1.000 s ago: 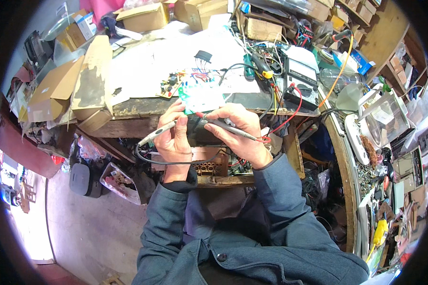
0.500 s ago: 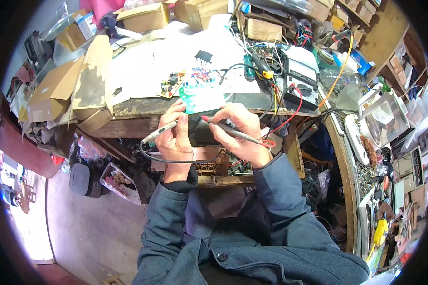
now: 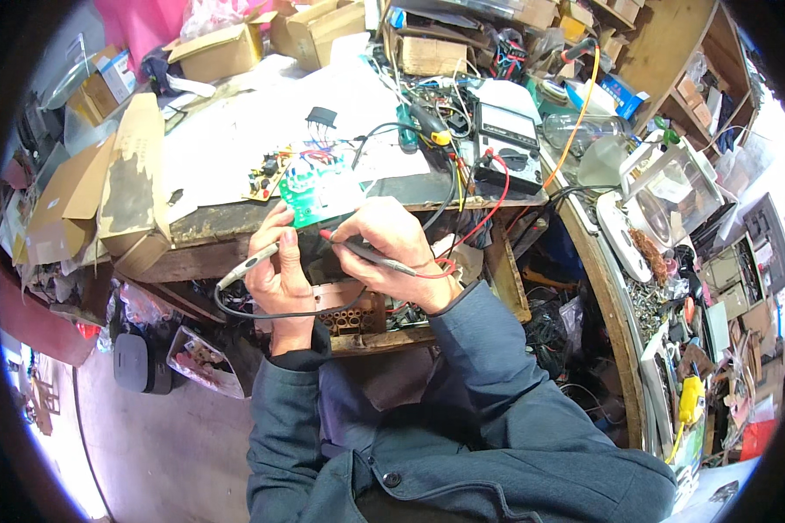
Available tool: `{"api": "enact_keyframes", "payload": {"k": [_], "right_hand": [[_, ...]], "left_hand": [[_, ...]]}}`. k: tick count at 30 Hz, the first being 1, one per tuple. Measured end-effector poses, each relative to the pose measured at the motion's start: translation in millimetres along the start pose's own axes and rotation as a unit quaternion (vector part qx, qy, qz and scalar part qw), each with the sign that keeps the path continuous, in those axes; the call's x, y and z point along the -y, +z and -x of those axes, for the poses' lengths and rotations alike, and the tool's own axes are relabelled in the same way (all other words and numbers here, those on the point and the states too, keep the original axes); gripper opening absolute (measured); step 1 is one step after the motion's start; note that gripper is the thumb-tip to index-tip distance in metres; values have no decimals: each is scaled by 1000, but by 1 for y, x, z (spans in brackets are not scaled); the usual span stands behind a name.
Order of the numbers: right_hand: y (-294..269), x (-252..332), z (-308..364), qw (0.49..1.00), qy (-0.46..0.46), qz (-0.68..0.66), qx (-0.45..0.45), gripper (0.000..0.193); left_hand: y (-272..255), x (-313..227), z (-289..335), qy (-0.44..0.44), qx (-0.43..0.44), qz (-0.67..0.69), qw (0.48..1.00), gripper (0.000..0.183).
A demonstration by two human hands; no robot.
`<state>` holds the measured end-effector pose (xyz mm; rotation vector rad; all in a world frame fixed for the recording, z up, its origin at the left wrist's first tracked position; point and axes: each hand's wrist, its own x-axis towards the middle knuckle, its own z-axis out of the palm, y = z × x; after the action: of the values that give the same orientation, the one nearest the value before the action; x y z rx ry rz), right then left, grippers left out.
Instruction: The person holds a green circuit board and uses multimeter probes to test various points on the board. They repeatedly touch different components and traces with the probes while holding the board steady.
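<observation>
A green circuit board (image 3: 310, 207) with wires soldered on is tilted at the bench's front edge, its lower left corner at the fingertips of my left hand (image 3: 279, 270). That hand is closed and also holds a grey test probe (image 3: 249, 265) between its fingers, with a black lead looping below. My right hand (image 3: 391, 244) pinches a second grey test probe (image 3: 382, 260) with a red tip and a red lead. The red tip is close to the board's lower edge; I cannot tell whether it touches. An analog multimeter (image 3: 508, 144) stands to the right on the bench.
Behind the board lie a black component (image 3: 321, 117) on wires and a small populated board (image 3: 269, 174). A green-handled screwdriver (image 3: 407, 131) and tangled cables lie nearer the meter. Cardboard boxes (image 3: 131, 174) stand at left. An open drawer (image 3: 384, 338) is below my hands.
The whole view has turned, so the bench and hands appear farther left. Both hands keep their holds, and the red-tipped probe stays near the board's lower edge.
</observation>
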<state>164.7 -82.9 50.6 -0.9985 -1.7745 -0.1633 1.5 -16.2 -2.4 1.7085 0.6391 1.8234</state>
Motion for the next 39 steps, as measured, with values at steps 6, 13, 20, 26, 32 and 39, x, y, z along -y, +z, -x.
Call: {"api": "enact_keyframes", "payload": {"k": [6, 13, 20, 26, 32, 39], "right_hand": [[-2, -1, 3, 1000, 1, 1, 8, 16], [-1, -2, 2, 1000, 0, -10, 6, 15], [1, -6, 4, 1000, -3, -10, 12, 16], [-2, -4, 3, 1000, -6, 2, 19, 15], [0, 0, 2, 999, -11, -37, 4, 14], [-11, 5, 9, 991, 71, -107, -40, 8]], "left_hand": [[0, -1, 1, -6, -4, -7, 1000, 17], [1, -2, 1, -10, -4, -6, 1000, 16], [2, -2, 2, -6, -7, -3, 1000, 14], [3, -2, 1, 9, -2, -28, 1000, 11], [0, 4, 4, -5, -10, 6, 1000, 16], [6, -3, 2, -9, -43, 31, 999, 31]]}}
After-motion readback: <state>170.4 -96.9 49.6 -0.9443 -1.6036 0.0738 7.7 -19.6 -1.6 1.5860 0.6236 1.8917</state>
